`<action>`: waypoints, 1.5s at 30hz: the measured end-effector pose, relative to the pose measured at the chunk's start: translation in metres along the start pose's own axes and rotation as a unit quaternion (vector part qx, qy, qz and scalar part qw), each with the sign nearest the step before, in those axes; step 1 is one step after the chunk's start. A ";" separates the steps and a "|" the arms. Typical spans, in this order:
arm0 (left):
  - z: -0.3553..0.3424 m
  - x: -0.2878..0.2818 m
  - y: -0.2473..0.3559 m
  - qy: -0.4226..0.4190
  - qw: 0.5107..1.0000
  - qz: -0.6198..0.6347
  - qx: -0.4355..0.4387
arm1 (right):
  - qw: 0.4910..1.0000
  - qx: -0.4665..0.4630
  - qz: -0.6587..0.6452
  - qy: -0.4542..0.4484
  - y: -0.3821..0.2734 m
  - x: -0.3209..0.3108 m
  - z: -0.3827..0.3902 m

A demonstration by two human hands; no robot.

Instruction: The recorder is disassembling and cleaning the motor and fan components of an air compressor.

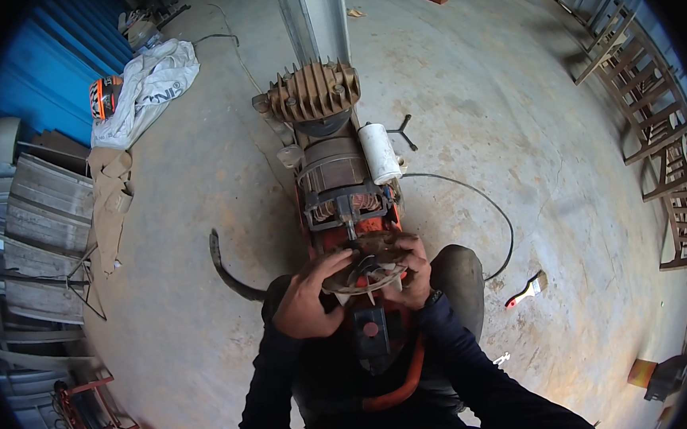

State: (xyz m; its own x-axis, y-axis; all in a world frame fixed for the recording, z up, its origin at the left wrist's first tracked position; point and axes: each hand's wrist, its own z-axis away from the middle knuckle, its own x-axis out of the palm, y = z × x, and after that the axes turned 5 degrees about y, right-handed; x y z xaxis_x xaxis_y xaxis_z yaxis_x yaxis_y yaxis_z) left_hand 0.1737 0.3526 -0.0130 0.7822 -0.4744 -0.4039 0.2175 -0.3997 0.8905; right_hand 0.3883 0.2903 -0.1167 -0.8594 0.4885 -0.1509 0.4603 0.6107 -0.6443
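Observation:
A worn round cooling fan [376, 278] with curved blades is tilted between my two hands. My left hand [311, 299] grips its left side, thumb low and fingers on the upper rim. On the opposite side my right hand [413, 280] is closed around the edge. Just beyond the fan, a bare motor shaft [351, 231] sticks out of the electric motor [332, 167] of an air compressor. Its finned cylinder head [315, 91] is at the far end, and a white capacitor [379, 153] lies along the motor's right side. Below my hands is a black switch box [371, 332].
An orange-red handle [403, 386] curves near my lap. A paintbrush [527, 289] and a three-armed wrench [406, 133] lie on the floor to the right. A black cable [503, 211] loops beside my right knee. Behind the compressor rises a metal post [314, 21]. Wooden chairs [653, 89] line the right.

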 end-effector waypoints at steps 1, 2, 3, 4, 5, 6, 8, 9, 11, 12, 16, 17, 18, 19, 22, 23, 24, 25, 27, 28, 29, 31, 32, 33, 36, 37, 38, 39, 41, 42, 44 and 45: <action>0.000 -0.011 0.010 -0.032 0.999 0.001 0.027 | 1.000 0.015 -0.006 -0.008 -0.009 -0.004 -0.007; -0.001 -0.022 0.020 -0.063 0.996 0.001 0.056 | 0.999 0.026 -0.013 -0.017 -0.018 -0.009 -0.017; -0.003 -0.029 0.026 -0.093 0.992 0.001 0.085 | 1.000 0.022 -0.012 -0.017 -0.025 -0.011 -0.025; -0.004 -0.033 0.028 -0.091 0.992 0.001 0.089 | 0.999 0.008 -0.015 -0.034 -0.030 -0.013 -0.034; -0.006 -0.036 0.030 -0.087 0.992 0.015 0.086 | 0.998 -0.007 -0.017 -0.052 -0.036 -0.015 -0.042; -0.007 -0.039 0.033 -0.083 0.993 0.028 0.084 | 0.997 -0.023 -0.020 -0.069 -0.044 -0.017 -0.050; -0.011 -0.046 0.045 -0.075 0.993 0.036 0.088 | 0.996 -0.056 -0.008 -0.063 -0.064 -0.020 -0.069; -0.011 -0.051 0.060 -0.070 0.992 0.024 0.104 | 0.995 -0.082 0.004 -0.057 -0.076 -0.022 -0.077; -0.008 -0.058 0.094 -0.058 0.989 -0.002 0.137 | 0.992 -0.114 0.014 -0.050 -0.097 -0.026 -0.088; -0.004 -0.060 0.108 -0.055 0.988 -0.005 0.142 | 0.987 -0.150 0.028 -0.049 -0.109 -0.030 -0.090; 0.015 -0.065 0.140 -0.043 0.983 -0.056 0.172 | 0.970 -0.228 0.064 -0.050 -0.147 -0.036 -0.093; 0.018 -0.066 0.144 -0.040 0.978 -0.071 0.192 | 0.968 -0.235 0.072 -0.056 -0.155 -0.037 -0.094; 0.021 -0.067 0.148 -0.036 0.973 -0.085 0.212 | 0.965 -0.242 0.080 -0.063 -0.163 -0.038 -0.095; 0.024 -0.068 0.151 -0.033 0.967 -0.099 0.232 | 0.964 -0.245 0.081 -0.060 -0.169 -0.040 -0.096; 0.035 -0.065 0.156 -0.022 0.967 -0.092 0.235 | 0.959 -0.261 0.089 -0.064 -0.184 -0.046 -0.096; 0.038 -0.064 0.158 -0.017 0.968 -0.087 0.235 | 0.959 -0.263 0.090 -0.062 -0.189 -0.047 -0.096; 0.040 -0.065 0.160 -0.017 0.967 -0.088 0.237 | 0.957 -0.263 0.096 -0.077 -0.194 -0.047 -0.096; 0.042 -0.065 0.161 -0.020 0.968 -0.090 0.232 | 0.955 -0.263 0.103 -0.091 -0.198 -0.047 -0.097; 0.045 -0.067 0.163 -0.025 0.970 -0.095 0.223 | 0.953 -0.264 0.109 -0.106 -0.202 -0.047 -0.096; 0.047 -0.067 0.162 -0.024 0.970 -0.095 0.224 | 0.952 -0.264 0.109 -0.112 -0.203 -0.046 -0.095; 0.049 -0.067 0.159 -0.033 0.969 -0.097 0.225 | 0.951 -0.265 0.109 -0.118 -0.204 -0.046 -0.094; 0.052 -0.068 0.154 -0.051 0.967 -0.099 0.228 | 0.950 -0.266 0.109 -0.126 -0.208 -0.045 -0.095; 0.053 -0.068 0.154 -0.051 0.967 -0.098 0.228 | 0.947 -0.268 0.107 -0.140 -0.212 -0.046 -0.097; 0.054 -0.069 0.153 -0.065 0.966 -0.108 0.226 | 0.944 -0.270 0.106 -0.155 -0.217 -0.046 -0.099; 0.053 -0.072 0.151 -0.092 0.963 -0.127 0.220 | 0.944 -0.267 0.091 -0.174 -0.218 -0.046 -0.097; 0.052 -0.075 0.149 -0.112 0.955 -0.138 0.238 | 0.946 -0.263 0.078 -0.176 -0.216 -0.045 -0.095; 0.050 -0.077 0.147 -0.132 0.946 -0.149 0.257 | 0.947 -0.258 0.065 -0.178 -0.215 -0.046 -0.094; 0.050 -0.077 0.147 -0.151 0.936 -0.160 0.274 | 0.947 -0.258 0.064 -0.180 -0.214 -0.046 -0.092; 0.051 -0.073 0.150 -0.143 0.934 -0.167 0.281 | 0.951 -0.250 0.062 -0.171 -0.213 -0.047 -0.088; 0.050 -0.071 0.153 -0.137 0.931 -0.176 0.289 | 0.953 -0.246 0.062 -0.166 -0.212 -0.047 -0.087; 0.049 -0.067 0.154 -0.131 0.928 -0.184 0.296 | 0.956 -0.236 0.064 -0.160 -0.211 -0.047 -0.084; 0.049 -0.064 0.152 -0.112 0.940 -0.174 0.272 | 0.959 -0.227 0.066 -0.154 -0.210 -0.047 -0.082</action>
State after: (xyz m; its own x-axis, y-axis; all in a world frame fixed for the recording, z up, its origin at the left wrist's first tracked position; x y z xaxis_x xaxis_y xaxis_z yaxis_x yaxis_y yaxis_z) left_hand 0.1278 0.2834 0.1382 0.5635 -0.3689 -0.7392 0.0598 -0.8742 0.4819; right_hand 0.3503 0.1902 0.0876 -0.7800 0.4155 -0.4679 0.5587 0.7991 -0.2219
